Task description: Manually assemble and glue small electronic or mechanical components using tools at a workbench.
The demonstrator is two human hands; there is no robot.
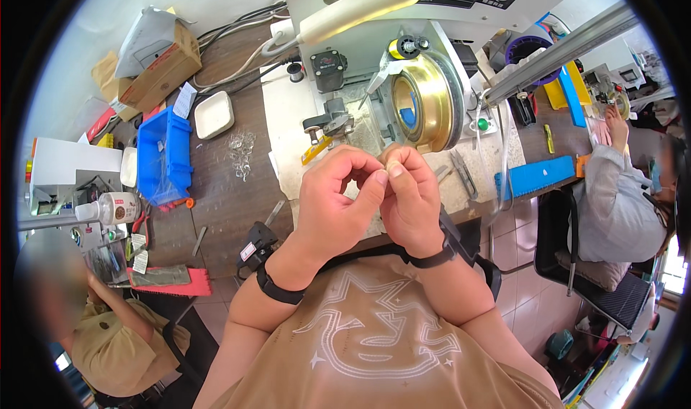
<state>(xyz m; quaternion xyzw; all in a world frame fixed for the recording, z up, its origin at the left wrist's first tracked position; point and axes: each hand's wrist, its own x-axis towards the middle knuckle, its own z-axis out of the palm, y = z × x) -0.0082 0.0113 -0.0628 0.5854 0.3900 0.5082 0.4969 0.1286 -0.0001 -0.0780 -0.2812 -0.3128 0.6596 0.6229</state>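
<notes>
My left hand [332,201] and my right hand [412,201] meet in front of the machine, thumbs and forefingers pinched together at the fingertips. Whatever they hold is too small or too covered to make out. Just beyond them stands a grey machine [446,56] with a gold-coloured wheel [432,99], a blue patch at its hub. A spool of yellow thread [394,48] sits above the wheel. Left of the wheel is a small black-and-metal fixture [335,119] with a yellow piece [315,152] near my left fingers. Tweezers [465,175] lie to the right of my right hand.
Left on the brown table are a pile of small shiny pieces [241,153], a white dish [214,115], a blue bin [164,182] and a cardboard box [160,78]. A blue mat [536,176] lies right. People sit at left [126,337] and right [612,207].
</notes>
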